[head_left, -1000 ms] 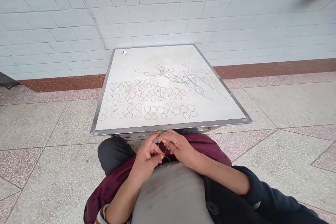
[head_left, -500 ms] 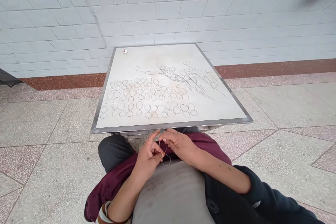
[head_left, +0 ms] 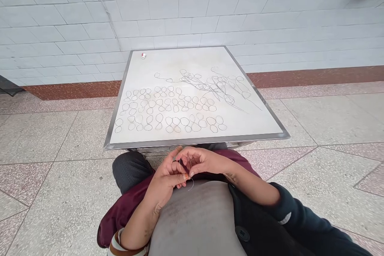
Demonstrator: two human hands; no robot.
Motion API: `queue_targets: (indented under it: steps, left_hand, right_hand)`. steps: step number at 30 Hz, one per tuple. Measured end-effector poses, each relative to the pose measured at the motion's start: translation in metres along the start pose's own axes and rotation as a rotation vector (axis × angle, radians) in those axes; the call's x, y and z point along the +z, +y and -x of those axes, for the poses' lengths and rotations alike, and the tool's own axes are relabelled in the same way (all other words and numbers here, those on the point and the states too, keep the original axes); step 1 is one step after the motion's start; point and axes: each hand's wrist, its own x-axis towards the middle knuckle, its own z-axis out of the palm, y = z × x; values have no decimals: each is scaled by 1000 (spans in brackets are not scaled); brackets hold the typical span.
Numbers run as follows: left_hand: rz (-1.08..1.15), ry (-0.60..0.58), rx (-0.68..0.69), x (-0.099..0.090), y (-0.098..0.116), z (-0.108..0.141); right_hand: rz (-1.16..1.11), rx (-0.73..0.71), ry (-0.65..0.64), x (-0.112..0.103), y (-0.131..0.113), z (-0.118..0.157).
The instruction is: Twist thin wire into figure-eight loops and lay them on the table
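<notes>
Over my lap, a thin looped wire (head_left: 192, 184) is held between my two hands. My left hand (head_left: 168, 174) pinches it between thumb and fingers, near where the loops meet. My right hand (head_left: 205, 161) curls over the upper loop, its thumb and fingers closed at the wire beside the left thumb. One loop rises between the hands and a smaller curve hangs below. On the white-topped table (head_left: 180, 60) lie rows of figure-eight wire pieces (head_left: 173, 124). Behind them, to the right, is a tangled heap of looped wires with long straight ends (head_left: 220, 84).
A small red-and-white object (head_left: 143, 56) sits at the table's far left corner. The table has a metal edge (head_left: 196, 141) just beyond my hands. A white tiled wall (head_left: 192, 12) stands behind it, and speckled stone floor (head_left: 75, 192) surrounds it.
My right hand has turned, bringing its thumb down to the wire crossing beside my left thumb. The lower loop looks smaller or turned. The pieces on the table have not moved.
</notes>
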Motion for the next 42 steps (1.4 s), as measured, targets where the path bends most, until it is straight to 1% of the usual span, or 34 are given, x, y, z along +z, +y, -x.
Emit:
queue_targets:
  steps: [3, 6, 9, 12, 15, 18, 21, 25, 28, 32, 36, 39, 42]
  left_hand:
    - [-25, 6, 22, 0, -1, -1]
    - [-115, 24, 79, -1, -4, -2]
    - [-213, 86, 167, -3, -6, -4]
    - [-235, 174, 239, -6, -8, -6]
    - [-188, 239, 302, -7, -9, -6]
    - [-119, 290, 347, -7, -11, -6]
    - [-65, 292, 345, -6, -12, -7]
    - [-19, 268, 347, -6, -14, -8]
    - [11, 283, 363, -6, -17, -10]
    - [16, 316, 381, -6, -19, -13]
    - [-18, 319, 377, -6, -19, -13]
    - [-57, 307, 382, -5, -18, -12]
    - [-50, 281, 366, -5, -17, -11]
  right_hand:
    - [12, 15, 29, -2, 3, 0]
    - [47, 39, 85, -6, 10, 0]
    - [64, 27, 138, -7, 17, -1]
    - [61, 17, 183, 1, 21, -2]
    - [57, 70, 208, 13, 21, -3]
    - [54, 121, 260, 22, 21, -4]
    - [69, 108, 282, 24, 23, -6]
    - [132, 39, 282, 22, 28, -5]
    - [173, 6, 293, 21, 31, -3]
    - [259, -49, 376, 23, 29, -1]
    - [361, -38, 475, 26, 22, -2]
    - [429, -39, 542, 28, 18, -3]
    - [488, -50, 562, 28, 18, -3]
